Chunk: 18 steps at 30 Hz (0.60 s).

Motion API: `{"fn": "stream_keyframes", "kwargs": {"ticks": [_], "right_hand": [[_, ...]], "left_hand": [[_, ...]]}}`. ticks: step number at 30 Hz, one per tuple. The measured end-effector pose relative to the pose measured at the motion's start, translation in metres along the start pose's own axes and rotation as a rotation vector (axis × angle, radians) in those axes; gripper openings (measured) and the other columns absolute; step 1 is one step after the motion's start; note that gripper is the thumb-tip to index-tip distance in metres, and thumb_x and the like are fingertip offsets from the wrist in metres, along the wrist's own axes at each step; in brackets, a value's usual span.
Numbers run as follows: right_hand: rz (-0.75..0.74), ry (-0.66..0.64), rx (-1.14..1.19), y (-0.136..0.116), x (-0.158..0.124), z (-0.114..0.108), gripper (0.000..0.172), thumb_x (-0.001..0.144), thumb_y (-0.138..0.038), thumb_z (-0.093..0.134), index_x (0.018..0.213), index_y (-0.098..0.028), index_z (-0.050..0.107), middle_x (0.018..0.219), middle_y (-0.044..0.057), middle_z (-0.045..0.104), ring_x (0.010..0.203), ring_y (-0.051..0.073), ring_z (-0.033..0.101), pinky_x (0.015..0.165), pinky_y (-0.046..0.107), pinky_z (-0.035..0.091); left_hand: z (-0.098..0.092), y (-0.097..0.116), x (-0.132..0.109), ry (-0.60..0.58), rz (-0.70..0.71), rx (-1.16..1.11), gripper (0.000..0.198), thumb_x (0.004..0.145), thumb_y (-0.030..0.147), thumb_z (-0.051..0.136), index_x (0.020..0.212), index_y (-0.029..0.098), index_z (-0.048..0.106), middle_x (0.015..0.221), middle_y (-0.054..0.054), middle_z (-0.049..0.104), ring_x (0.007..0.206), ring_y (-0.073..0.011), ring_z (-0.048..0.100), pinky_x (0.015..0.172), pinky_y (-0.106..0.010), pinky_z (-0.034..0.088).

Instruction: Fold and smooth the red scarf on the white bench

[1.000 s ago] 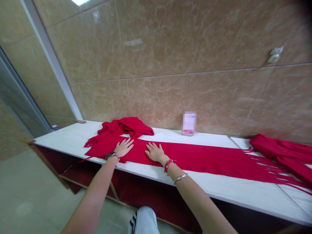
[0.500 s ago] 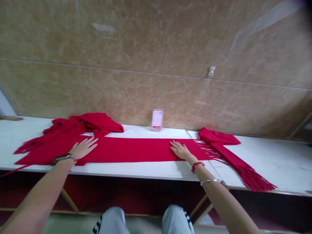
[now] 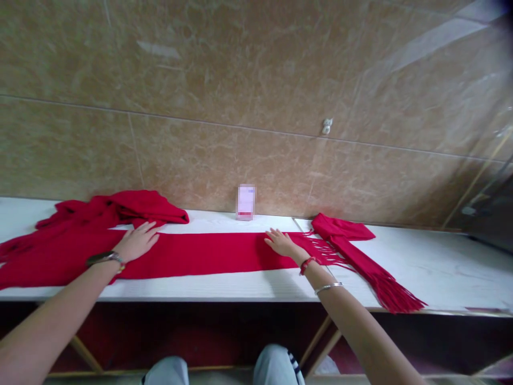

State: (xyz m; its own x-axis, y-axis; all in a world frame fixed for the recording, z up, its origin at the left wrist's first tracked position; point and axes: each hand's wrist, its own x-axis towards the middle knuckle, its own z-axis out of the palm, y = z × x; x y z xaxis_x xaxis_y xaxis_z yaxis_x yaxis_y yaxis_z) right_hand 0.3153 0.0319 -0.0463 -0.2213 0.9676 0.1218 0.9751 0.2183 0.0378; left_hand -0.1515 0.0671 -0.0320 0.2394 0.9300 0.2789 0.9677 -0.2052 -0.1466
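Observation:
A long red scarf lies stretched flat along the white bench top, its fringe pointing right. My left hand rests on its left part with the fingers spread. Near the fringed end, my right hand lies on the cloth, fingers extended and slightly apart. Behind my left hand is a crumpled heap of red cloth. To the right of the fringe sits another red scarf, folded over itself with its tassels toward the front edge.
A small pale phone-like object, blurred out, leans against the brown tiled wall. A little white hook is fixed on the wall. Beneath the white bench top are open dark compartments, with my knees in front.
The view has shifted to the right, so the scene sits further left. My right hand has moved slightly away from the fringe; my left hand remains flat on the scarf.

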Motion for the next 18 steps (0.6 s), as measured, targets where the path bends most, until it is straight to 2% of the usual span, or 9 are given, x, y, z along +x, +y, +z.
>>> {"fn": "stream_keyframes", "kwargs": {"ticks": [2, 4, 6, 8, 11, 14, 18], "right_hand": [[-0.109, 0.029, 0.11, -0.05, 0.019, -0.004, 0.052, 0.091, -0.043, 0.025, 0.136, -0.019, 0.028, 0.143, 0.011, 0.025, 0.13, 0.028, 0.019, 0.098, 0.055, 0.025], [-0.216, 0.032, 0.179, -0.094, 0.032, -0.003, 0.053, 0.09, -0.045, 0.024, 0.137, -0.02, 0.026, 0.144, 0.009, 0.024, 0.131, 0.026, 0.016, 0.101, 0.053, 0.021], [-0.275, -0.008, 0.222, -0.122, 0.038, 0.002, 0.053, 0.09, -0.047, 0.021, 0.137, -0.023, 0.025, 0.144, 0.007, 0.024, 0.131, 0.025, 0.017, 0.101, 0.054, 0.02], [-0.284, -0.025, 0.224, -0.129, 0.04, 0.007, 0.052, 0.091, -0.047, 0.018, 0.137, -0.025, 0.025, 0.144, 0.006, 0.023, 0.131, 0.024, 0.017, 0.101, 0.054, 0.019], [-0.197, -0.016, 0.165, -0.098, 0.035, 0.013, 0.05, 0.091, -0.045, 0.019, 0.136, -0.025, 0.027, 0.144, 0.005, 0.024, 0.131, 0.024, 0.019, 0.101, 0.053, 0.019], [-0.062, -0.055, 0.053, -0.036, 0.022, 0.018, 0.047, 0.092, -0.041, 0.022, 0.136, -0.026, 0.027, 0.144, 0.006, 0.023, 0.13, 0.025, 0.021, 0.099, 0.054, 0.023], [0.033, -0.089, -0.08, 0.049, -0.005, 0.02, 0.041, 0.093, -0.028, 0.025, 0.131, -0.022, 0.038, 0.143, 0.008, 0.027, 0.13, 0.027, 0.02, 0.097, 0.057, 0.026]], "left_hand": [[0.0, 0.043, 0.01, 0.029, 0.013, -0.088, 0.047, 0.089, 0.033, 0.024, 0.129, 0.016, 0.041, 0.141, -0.011, 0.028, 0.128, -0.0233, 0.026, 0.099, -0.041, 0.027], [0.006, 0.078, 0.015, -0.005, 0.105, -0.174, 0.049, 0.088, 0.041, 0.026, 0.131, 0.021, 0.04, 0.142, -0.007, 0.027, 0.128, -0.0217, 0.026, 0.1, -0.038, 0.026], [0.014, 0.094, 0.017, -0.105, 0.147, -0.2, 0.049, 0.088, 0.043, 0.025, 0.133, 0.027, 0.035, 0.143, -0.003, 0.026, 0.129, -0.0227, 0.025, 0.101, -0.044, 0.023], [0.021, 0.09, 0.015, -0.158, 0.173, -0.184, 0.049, 0.089, 0.041, 0.023, 0.135, 0.028, 0.031, 0.143, -0.002, 0.024, 0.13, -0.0231, 0.022, 0.101, -0.048, 0.022], [0.026, 0.067, 0.012, -0.162, 0.238, -0.154, 0.047, 0.09, 0.034, 0.022, 0.135, 0.026, 0.032, 0.143, -0.003, 0.025, 0.13, -0.0212, 0.022, 0.101, -0.044, 0.022], [0.027, 0.053, 0.011, -0.139, 0.29, -0.143, 0.047, 0.09, 0.031, 0.022, 0.134, 0.024, 0.033, 0.142, -0.004, 0.027, 0.13, -0.0199, 0.024, 0.101, -0.041, 0.023], [0.026, 0.056, 0.011, -0.138, 0.274, -0.158, 0.049, 0.089, 0.034, 0.022, 0.135, 0.022, 0.033, 0.142, -0.005, 0.028, 0.129, -0.0229, 0.025, 0.101, -0.044, 0.023]]}}
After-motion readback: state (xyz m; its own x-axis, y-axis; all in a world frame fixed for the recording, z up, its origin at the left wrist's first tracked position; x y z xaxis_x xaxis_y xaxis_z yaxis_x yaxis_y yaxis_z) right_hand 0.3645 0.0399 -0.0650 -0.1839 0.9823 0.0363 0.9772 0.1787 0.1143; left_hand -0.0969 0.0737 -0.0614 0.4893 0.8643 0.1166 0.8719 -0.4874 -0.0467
